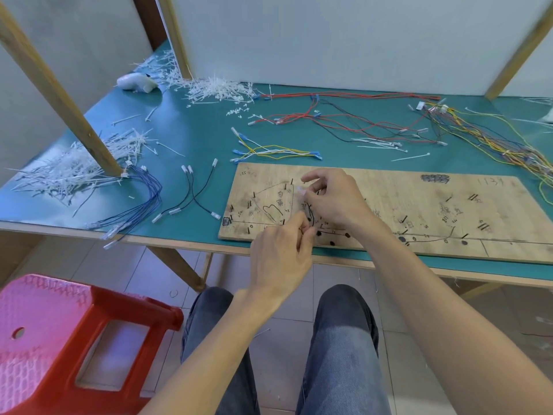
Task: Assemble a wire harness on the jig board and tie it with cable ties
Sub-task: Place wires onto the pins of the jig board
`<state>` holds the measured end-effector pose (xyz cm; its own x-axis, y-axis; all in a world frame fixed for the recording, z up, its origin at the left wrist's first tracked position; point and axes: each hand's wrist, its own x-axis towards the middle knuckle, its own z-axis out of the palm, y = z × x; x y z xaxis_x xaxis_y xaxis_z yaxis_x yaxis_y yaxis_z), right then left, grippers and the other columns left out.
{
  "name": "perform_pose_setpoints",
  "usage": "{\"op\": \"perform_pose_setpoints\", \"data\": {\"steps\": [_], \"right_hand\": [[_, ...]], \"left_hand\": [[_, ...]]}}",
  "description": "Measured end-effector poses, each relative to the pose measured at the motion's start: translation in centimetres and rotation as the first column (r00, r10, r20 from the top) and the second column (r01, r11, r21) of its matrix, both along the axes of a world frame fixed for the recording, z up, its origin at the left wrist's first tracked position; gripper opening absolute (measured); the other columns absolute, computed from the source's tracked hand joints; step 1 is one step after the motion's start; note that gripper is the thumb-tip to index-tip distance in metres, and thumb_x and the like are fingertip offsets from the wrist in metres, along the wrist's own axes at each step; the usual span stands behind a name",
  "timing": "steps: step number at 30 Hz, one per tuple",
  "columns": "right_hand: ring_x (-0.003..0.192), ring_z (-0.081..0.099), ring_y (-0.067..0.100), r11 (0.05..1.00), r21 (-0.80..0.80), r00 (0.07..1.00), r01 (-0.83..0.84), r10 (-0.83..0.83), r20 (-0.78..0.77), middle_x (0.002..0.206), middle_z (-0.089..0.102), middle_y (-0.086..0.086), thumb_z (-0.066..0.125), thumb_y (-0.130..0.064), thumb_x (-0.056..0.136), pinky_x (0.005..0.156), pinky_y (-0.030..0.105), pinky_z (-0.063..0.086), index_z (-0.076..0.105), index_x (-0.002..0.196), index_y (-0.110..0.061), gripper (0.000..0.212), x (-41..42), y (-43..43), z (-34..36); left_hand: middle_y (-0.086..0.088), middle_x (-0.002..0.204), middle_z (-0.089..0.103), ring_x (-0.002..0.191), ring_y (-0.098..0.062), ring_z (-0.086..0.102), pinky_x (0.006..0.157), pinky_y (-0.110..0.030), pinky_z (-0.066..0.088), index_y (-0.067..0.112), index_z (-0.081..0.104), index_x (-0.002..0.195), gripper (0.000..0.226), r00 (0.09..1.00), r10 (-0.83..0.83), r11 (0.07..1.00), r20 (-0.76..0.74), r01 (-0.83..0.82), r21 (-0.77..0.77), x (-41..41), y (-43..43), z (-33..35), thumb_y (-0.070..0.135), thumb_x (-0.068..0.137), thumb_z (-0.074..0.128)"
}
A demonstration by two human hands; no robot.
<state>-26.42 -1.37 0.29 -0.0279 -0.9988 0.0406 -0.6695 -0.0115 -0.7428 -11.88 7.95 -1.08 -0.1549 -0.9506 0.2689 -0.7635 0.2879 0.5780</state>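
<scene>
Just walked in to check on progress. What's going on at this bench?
A person sits at the teal table with both hands over the left part of the wooden jig board. The right hand pinches a small white connector. The left hand pinches the black wire lower down, apparently laying it among the pins. The harness looks barely begun. Blue wires, red and black wires and piles of white cable ties lie on the table.
</scene>
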Motion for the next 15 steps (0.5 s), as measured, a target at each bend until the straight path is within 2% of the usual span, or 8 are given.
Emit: {"op": "perform_pose_setpoints", "data": {"steps": [2, 4, 8, 11, 15], "right_hand": [[0.066, 0.054, 0.002, 0.998, 0.036, 0.998, -0.046, 0.045, 0.032, 0.077, 0.066, -0.011, 0.067, -0.023, 0.102, 0.063, 0.016, 0.04, 0.074, 0.121, -0.025, 0.021, -0.18, 0.0, 0.07], [0.065, 0.05, 0.004, 0.997, 0.053, 0.993, -0.064, 0.058, 0.102, 0.075, 0.062, -0.008, 0.064, -0.022, 0.104, 0.064, 0.021, 0.042, 0.077, 0.114, -0.027, 0.017, -0.44, 0.04, 0.14], [0.083, 0.061, 0.013, 0.998, 0.052, 0.984, -0.018, 0.008, 0.176, 0.095, 0.073, 0.002, 0.068, -0.018, 0.101, 0.079, 0.031, 0.054, 0.076, 0.101, -0.023, 0.009, -0.52, 0.01, 0.42], [0.09, 0.066, 0.012, 0.999, 0.031, 0.988, 0.022, -0.027, 0.153, 0.097, 0.075, -0.002, 0.07, -0.017, 0.1, 0.079, 0.026, 0.053, 0.076, 0.103, -0.019, 0.007, -0.35, -0.1, 0.16], [0.08, 0.062, 0.002, 0.999, 0.005, 0.994, 0.041, -0.041, 0.104, 0.092, 0.075, -0.006, 0.073, -0.017, 0.098, 0.07, 0.012, 0.046, 0.079, 0.104, -0.019, 0.009, -0.31, -0.06, -0.41]], "left_hand": [[0.005, 0.058, 0.059, 0.056, -0.02, 0.056, 0.059, -0.044, 0.05, 0.025, 0.058, 0.092, 0.021, 1.0, 0.001, 1.0, 0.013, -0.001, -0.015, 0.03, 0.04, -0.01, 0.041, 0.105, 0.053], [0.007, 0.055, 0.057, 0.054, -0.016, 0.055, 0.058, -0.042, 0.05, 0.027, 0.058, 0.088, 0.021, 1.0, 0.005, 1.0, 0.002, -0.005, -0.02, 0.06, -0.04, -0.1, 0.042, 0.104, 0.056], [0.007, 0.054, 0.053, 0.054, -0.014, 0.055, 0.059, -0.041, 0.051, 0.026, 0.057, 0.083, 0.023, 1.0, 0.017, 1.0, -0.009, -0.017, 0.008, 0.03, -0.15, -0.14, 0.039, 0.101, 0.061], [0.008, 0.053, 0.051, 0.056, -0.017, 0.055, 0.062, -0.042, 0.052, 0.025, 0.058, 0.081, 0.024, 1.0, 0.023, 0.999, -0.014, -0.023, 0.038, 0.03, -0.34, -0.1, 0.037, 0.101, 0.061], [0.007, 0.053, 0.054, 0.056, -0.017, 0.057, 0.063, -0.042, 0.054, 0.024, 0.061, 0.081, 0.022, 1.0, -0.001, 0.997, -0.017, 0.003, 0.081, 0.07, -0.53, 0.24, 0.034, 0.1, 0.062]]}}
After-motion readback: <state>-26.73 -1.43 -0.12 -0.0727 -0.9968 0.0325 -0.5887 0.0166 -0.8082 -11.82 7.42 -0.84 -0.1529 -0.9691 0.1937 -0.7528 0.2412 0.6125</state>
